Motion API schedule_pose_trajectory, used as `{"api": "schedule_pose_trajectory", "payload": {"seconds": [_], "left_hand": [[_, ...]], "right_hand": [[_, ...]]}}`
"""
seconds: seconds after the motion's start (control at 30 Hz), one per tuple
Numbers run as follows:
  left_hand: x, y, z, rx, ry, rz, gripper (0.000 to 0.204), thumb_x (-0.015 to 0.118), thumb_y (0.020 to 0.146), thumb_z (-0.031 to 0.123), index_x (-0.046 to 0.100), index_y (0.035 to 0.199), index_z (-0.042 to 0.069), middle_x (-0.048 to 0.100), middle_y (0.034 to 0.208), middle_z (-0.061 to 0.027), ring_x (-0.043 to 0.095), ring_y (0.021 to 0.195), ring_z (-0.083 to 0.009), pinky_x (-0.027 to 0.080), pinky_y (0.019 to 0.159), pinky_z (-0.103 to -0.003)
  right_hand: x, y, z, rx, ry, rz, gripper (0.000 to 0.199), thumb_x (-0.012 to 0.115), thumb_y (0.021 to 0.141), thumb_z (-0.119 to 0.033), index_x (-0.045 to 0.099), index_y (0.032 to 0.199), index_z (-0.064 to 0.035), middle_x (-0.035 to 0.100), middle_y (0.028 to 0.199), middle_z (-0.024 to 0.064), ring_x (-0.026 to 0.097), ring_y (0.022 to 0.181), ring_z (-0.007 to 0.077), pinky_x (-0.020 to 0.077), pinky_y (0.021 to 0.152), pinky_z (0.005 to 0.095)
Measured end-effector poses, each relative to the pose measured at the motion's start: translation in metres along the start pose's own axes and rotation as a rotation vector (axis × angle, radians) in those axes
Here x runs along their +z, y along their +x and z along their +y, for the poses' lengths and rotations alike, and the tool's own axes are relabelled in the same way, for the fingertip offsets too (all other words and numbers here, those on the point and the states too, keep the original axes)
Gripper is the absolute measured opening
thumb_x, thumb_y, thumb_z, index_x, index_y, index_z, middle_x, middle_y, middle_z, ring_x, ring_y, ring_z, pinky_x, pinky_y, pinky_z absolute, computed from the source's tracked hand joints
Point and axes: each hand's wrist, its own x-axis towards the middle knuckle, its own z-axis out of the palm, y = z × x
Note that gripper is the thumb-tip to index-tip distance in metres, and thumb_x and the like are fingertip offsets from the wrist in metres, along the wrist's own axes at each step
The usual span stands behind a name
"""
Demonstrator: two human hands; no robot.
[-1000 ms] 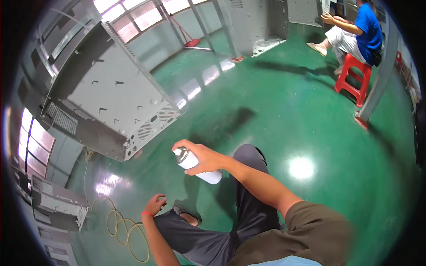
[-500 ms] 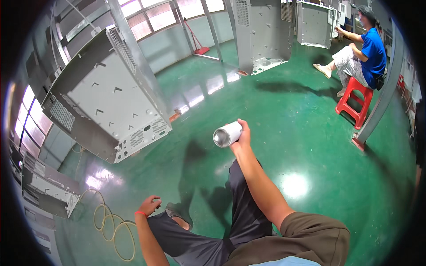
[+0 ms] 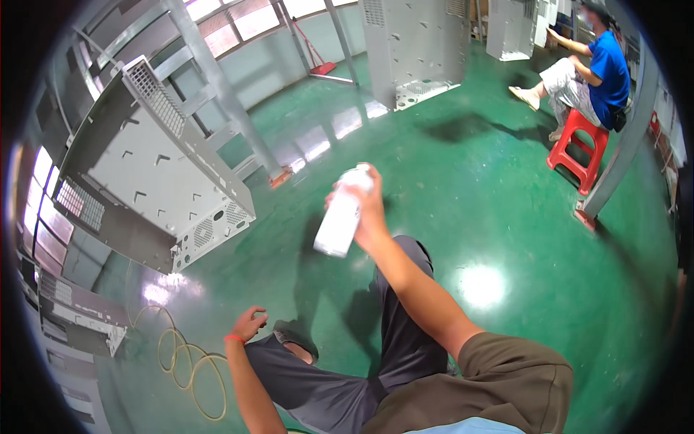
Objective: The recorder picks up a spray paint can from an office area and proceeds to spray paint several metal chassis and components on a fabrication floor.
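My right hand (image 3: 367,202) is wrapped round the upper part of a white spray can (image 3: 338,226), held out in front of my knee. The can tilts, its base toward me and to the left; motion smears it a little, and its nozzle end is partly hidden by my fingers. Over my left knee, my left hand (image 3: 250,323) hangs with loosely curled fingers and nothing in it; a red band circles that wrist. To the left hangs a grey sheet-metal housing (image 3: 148,166) with vent grilles and small hooked tabs, apart from both hands.
More grey housings (image 3: 426,50) hang at the back. A coiled yellow hose (image 3: 177,347) lies on the green floor (image 3: 506,239) at left. A person in blue (image 3: 609,69) sits on a red stool (image 3: 578,152) by a metal post (image 3: 625,137). A red dustpan (image 3: 324,69) stands far back.
My right hand has swung the spray can from pointing its base at me to a slanted, sideways hold, slightly left. The near housing has turned. The far housing by the seated person has turned too.
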Motion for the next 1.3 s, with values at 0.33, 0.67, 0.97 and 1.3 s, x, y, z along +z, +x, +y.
{"api": "schedule_pose_trajectory", "payload": {"seconds": [0.33, 0.67, 0.97, 1.3], "left_hand": [[0.005, 0.016, 0.015, -0.026, 0.015, -0.002, 0.044, 0.068, 0.095, 0.033, 0.063, 0.129, 0.005, 0.075, 0.094, -0.0097, 0.07, 0.087, -0.0166, 0.054, 0.074, -0.032], [0.016, 0.035, 0.037, 0.015, 0.022, -0.018, 0.042, 0.067, 0.096, 0.032, 0.063, 0.129, 0.005, 0.074, 0.093, -0.0091, 0.069, 0.085, -0.0153, 0.053, 0.072, -0.03], [0.026, 0.039, 0.043, 0.04, 0.094, -0.022, 0.042, 0.065, 0.098, 0.033, 0.061, 0.132, 0.009, 0.075, 0.101, -0.0125, 0.072, 0.095, -0.0202, 0.056, 0.076, -0.034], [0.052, 0.039, 0.073, 0.0, 0.069, 0.003, 0.046, 0.068, 0.094, 0.034, 0.064, 0.13, 0.007, 0.075, 0.097, -0.0125, 0.071, 0.091, -0.018, 0.054, 0.082, -0.033]], "right_hand": [[-0.08, 0.055, -0.011, 0.115, 0.136, 0.185, 0.044, 0.069, 0.087, -0.019, 0.049, 0.125, -0.0118, 0.064, 0.106, 0.0192, 0.069, 0.089, 0.0347, 0.0602, 0.08, 0.0519], [-0.014, -0.009, 0.004, -0.105, -0.895, -0.714, 0.085, 0.081, 0.071, 0.001, 0.041, 0.144, -0.016, 0.053, 0.13, 0.0068, 0.055, 0.124, 0.0247, 0.0399, 0.108, 0.036], [-0.118, 0.093, -0.04, 0.141, 0.366, 0.35, 0.031, 0.067, 0.089, -0.029, 0.058, 0.106, -0.0042, 0.066, 0.095, 0.0182, 0.068, 0.093, 0.034, 0.0586, 0.086, 0.0504], [-0.039, 0.021, -0.058, -0.4, -0.856, -0.455, 0.08, 0.081, 0.077, -0.002, 0.039, 0.144, -0.0129, 0.055, 0.121, 0.0108, 0.059, 0.113, 0.0226, 0.0499, 0.098, 0.0402]]}}
